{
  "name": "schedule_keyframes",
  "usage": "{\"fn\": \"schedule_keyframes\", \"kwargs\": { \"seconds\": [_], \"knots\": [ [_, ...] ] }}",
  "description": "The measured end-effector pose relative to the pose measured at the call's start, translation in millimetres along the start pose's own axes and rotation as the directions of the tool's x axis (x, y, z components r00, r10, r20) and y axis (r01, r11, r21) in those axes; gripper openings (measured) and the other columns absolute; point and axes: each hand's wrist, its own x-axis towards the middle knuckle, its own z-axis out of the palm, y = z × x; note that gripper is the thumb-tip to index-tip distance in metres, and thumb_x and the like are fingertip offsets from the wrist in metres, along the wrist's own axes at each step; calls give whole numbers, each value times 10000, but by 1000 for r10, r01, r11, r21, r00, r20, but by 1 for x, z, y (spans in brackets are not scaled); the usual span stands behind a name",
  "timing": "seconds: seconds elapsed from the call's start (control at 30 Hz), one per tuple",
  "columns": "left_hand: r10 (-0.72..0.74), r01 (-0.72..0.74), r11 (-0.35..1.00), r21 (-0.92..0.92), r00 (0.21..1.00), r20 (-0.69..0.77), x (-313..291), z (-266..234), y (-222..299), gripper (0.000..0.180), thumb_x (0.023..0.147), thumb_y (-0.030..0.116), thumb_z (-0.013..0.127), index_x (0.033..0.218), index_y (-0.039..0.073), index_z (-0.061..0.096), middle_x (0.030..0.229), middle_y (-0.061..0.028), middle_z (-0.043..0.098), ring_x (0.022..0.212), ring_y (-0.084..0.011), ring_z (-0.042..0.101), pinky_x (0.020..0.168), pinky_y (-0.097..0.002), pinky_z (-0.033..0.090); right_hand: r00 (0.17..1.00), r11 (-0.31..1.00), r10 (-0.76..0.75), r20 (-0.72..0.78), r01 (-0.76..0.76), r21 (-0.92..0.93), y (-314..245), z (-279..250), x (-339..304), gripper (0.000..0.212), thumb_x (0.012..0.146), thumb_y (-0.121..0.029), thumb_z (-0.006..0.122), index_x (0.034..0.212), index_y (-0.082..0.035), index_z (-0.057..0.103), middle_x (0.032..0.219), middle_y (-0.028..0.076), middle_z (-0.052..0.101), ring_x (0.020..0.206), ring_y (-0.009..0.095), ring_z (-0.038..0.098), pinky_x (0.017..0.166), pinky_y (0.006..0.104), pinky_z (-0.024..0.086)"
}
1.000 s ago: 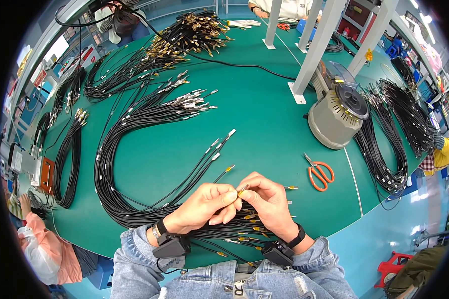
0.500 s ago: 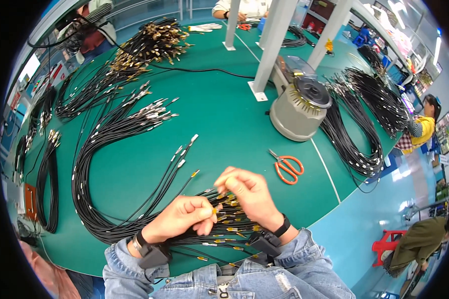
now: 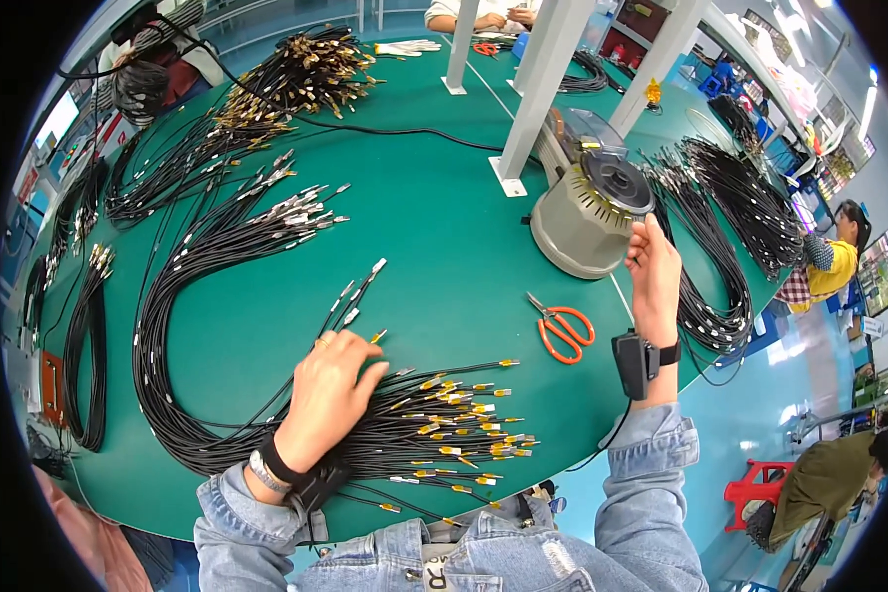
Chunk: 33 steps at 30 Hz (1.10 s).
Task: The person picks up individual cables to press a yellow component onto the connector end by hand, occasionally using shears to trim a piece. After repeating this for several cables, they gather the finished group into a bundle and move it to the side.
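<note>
My left hand [image 3: 332,393] is over several loose black cables [image 3: 349,314], its thumb apart from the bent fingers. A cable end with a yellow tag [image 3: 378,336] lies just past its fingertips. Under and beside this wrist spreads a bundle of black cables with yellow-tagged ends [image 3: 454,419]. My right hand [image 3: 653,268] is raised at the rim of a round grey dispenser [image 3: 580,232], which has short yellow strips [image 3: 602,205] around its top. Its fingers are curled together at the strips; what they pinch is too small to make out.
Orange-handled scissors [image 3: 563,331] lie on the green table [image 3: 444,266]. A curved cable bundle with white tags [image 3: 158,335] is at left, a heap of cables [image 3: 306,74] behind. More bundles [image 3: 705,266] lie right of the dispenser. Grey posts [image 3: 538,99] stand on the table. Other people are around.
My right hand has moved from beside my left hand up and right to the dispenser's rim. My left hand has let go of the yellow-tagged cable end and moved left and up toward the loose cables.
</note>
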Motion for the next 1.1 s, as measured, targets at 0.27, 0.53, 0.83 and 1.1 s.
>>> {"fn": "schedule_keyframes", "kwargs": {
  "seconds": [0.27,0.53,0.83,1.1],
  "knots": [
    [-119,112,982,150,992,41,-5,6,-23,163,736,83,676,859,33,581,788,-96,583,766,-285,561,671,-387,455,987,998,61,149,-64,17,6,-5,21,148,881,-191,598,831,-52,580,741,-23,512,644,78,447,587,241,352],
    [-181,168,978,126,979,98,-9,9,-29,180,737,73,672,882,38,571,794,-84,580,731,-286,564,659,-392,455,961,838,-30,275,-125,530,-9,22,-9,100,900,-119,538,838,-53,496,745,6,419,672,110,379,636,255,339],
    [42,-40,998,47,998,-38,-3,5,-13,152,743,75,668,850,32,568,775,-94,562,728,-302,544,671,-397,450,830,918,60,555,-264,296,10,75,-98,105,893,-101,521,817,-44,478,749,23,418,690,133,383,660,297,347],
    [-64,67,997,-48,995,73,-13,9,-15,136,745,76,679,827,20,587,727,-96,582,641,-270,567,609,-356,463,708,904,299,640,-425,48,42,101,-150,78,875,-78,560,828,-17,553,786,31,524,731,119,479,705,261,389]
  ]
}}
